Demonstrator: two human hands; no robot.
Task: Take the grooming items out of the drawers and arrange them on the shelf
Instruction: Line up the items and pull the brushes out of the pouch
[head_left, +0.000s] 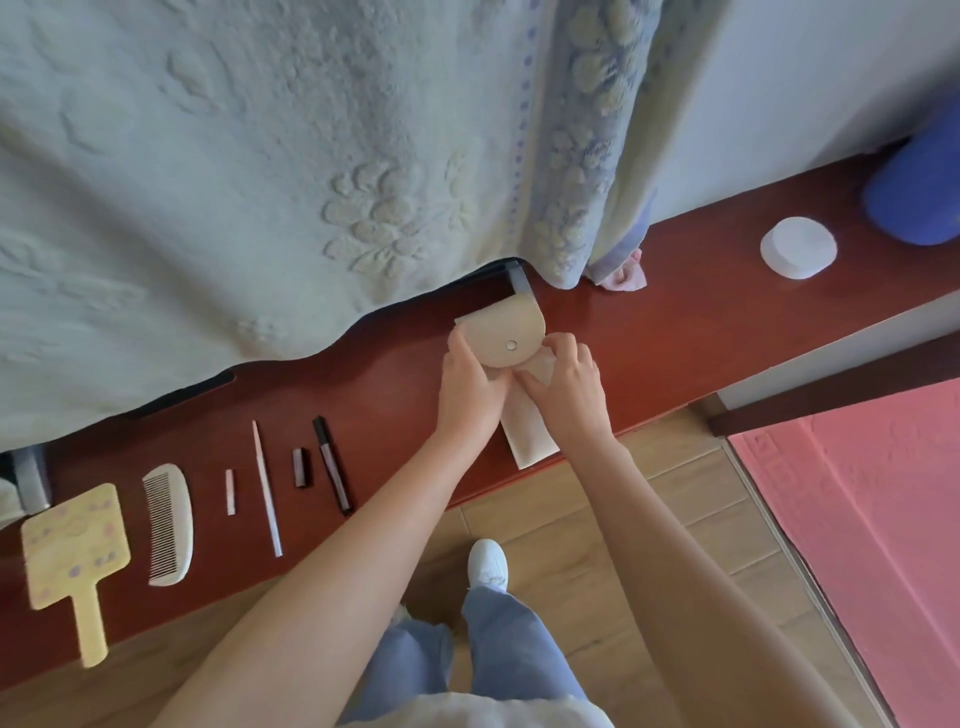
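On the red-brown shelf (675, 322) both hands grip a beige pouch (506, 332) with a round flap and a metal snap. My left hand (470, 382) holds its left side, my right hand (563, 384) its right side. Beneath the pouch lies a white sheet (530, 436) that reaches the shelf's front edge. To the left, laid out in a row, are a yellow hand mirror (72, 556), a white comb (169, 525), a small pink stick (230, 492), a long white pencil (267, 488), a short dark cap (300, 467) and a dark pen (332, 467).
A pale green embossed blanket (234, 182) hangs over the back of the shelf. At the right stand a white round jar (798, 248) and a blue roll (919, 192). A pink cloth scrap (623, 273) peeks out under the blanket. Wooden floor and a pink mat (872, 519) lie below.
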